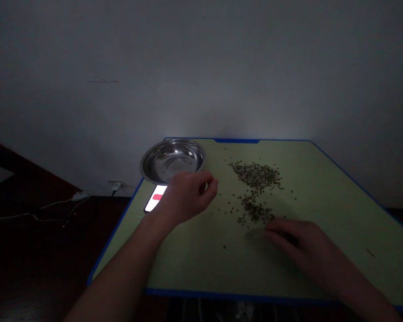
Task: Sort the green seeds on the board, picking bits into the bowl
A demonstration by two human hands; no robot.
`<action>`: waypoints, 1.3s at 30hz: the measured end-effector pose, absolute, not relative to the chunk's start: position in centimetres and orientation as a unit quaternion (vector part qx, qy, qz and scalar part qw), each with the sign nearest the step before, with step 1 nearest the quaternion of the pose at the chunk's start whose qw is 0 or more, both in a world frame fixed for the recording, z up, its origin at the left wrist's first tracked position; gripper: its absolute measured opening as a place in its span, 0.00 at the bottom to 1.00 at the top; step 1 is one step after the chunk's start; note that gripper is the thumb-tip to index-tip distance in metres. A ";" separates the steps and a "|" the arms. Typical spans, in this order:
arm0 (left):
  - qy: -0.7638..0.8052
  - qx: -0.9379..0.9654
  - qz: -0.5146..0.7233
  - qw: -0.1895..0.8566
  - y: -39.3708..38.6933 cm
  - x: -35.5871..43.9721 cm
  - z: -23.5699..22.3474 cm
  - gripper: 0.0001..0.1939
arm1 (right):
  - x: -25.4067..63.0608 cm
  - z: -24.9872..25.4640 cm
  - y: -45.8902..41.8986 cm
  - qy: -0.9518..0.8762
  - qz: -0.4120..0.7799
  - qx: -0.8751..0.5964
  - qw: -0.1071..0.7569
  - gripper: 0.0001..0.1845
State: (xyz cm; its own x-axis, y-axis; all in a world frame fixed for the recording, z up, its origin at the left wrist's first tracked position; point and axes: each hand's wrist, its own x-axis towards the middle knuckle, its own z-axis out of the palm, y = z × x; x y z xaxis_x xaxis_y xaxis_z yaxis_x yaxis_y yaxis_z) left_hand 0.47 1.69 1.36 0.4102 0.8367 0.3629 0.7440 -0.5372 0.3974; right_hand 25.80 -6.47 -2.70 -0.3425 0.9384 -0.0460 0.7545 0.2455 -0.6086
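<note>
My left hand (194, 193) is held over the table, just right of and nearer than a shiny metal bowl (171, 165). Its thumb and fingertips come together in a pinch; whatever is between them, if anything, is too small to see. My right hand (295, 237) is low at the near edge of a small dark heap of bean-like grains (255, 210), thumb and forefinger closed together. What those fingertips hold does not show. Behind that heap is a larger pile of the same small grains (258, 175), with loose ones scattered about.
The light green table (195, 264) has a blue rim and stands against a grey wall (201, 71). A phone (154, 198) with a lit screen lies by the bowl, partly behind my left wrist. A plug and white cables (77, 197) are at the left by the wall.
</note>
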 end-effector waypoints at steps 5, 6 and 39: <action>0.464 0.840 0.265 0.096 1.6 0.4 1.2 0.15 | 26.6 -3.3 -6.2 -0.718 0.276 -0.609 0.193 0.17; 0.464 0.840 0.264 0.097 1.6 0.4 1.2 0.14 | 26.7 -3.3 -6.2 -0.710 0.268 -0.619 0.200 0.17; 0.474 0.842 0.231 0.110 1.6 0.2 1.3 0.13 | 25.2 -3.3 -4.8 -0.707 0.180 -0.663 0.168 0.20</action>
State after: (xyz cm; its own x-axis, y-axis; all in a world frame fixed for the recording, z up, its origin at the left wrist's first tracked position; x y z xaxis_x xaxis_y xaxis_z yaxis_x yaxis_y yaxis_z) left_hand 0.23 1.64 1.25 0.4434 0.8497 0.2852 0.7481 -0.5261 0.4045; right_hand 25.17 -4.85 -3.30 -0.0634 0.9980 -0.0009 0.8771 0.0553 -0.4771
